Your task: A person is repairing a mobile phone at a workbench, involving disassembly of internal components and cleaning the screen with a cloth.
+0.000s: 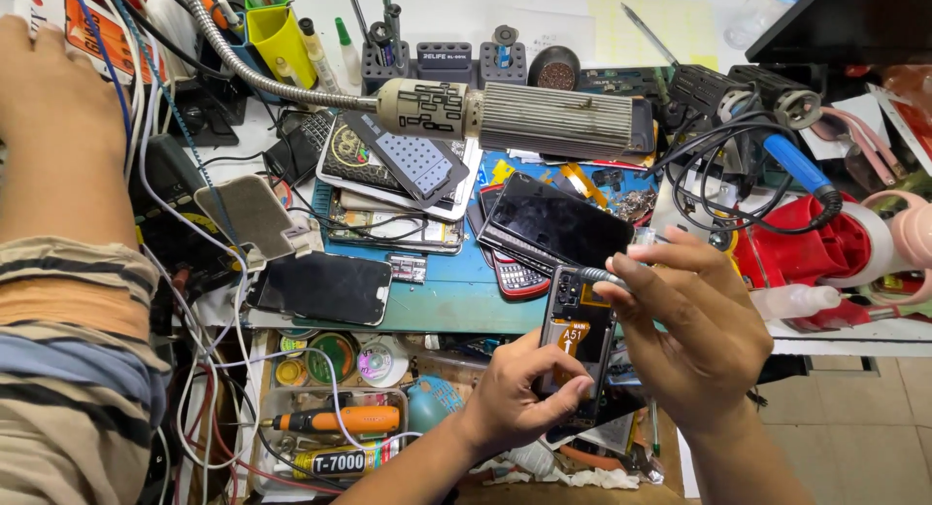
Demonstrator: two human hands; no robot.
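**Bare hands and forearms, nothing worn**

The person's left hand (515, 398) and right hand (694, 325) are bare, with no gloves, rings or wristbands showing. Both forearms are uncovered as far as the lower edge of the view; no sleeve reaches them. Fingernails are short and unpainted.

A black smartphone (323, 287) lies face up on the blue mat (456, 296); a ribbed lamp head (515, 118) hangs above stacked phones; an orange-handled screwdriver (335, 420) rests in a tray.
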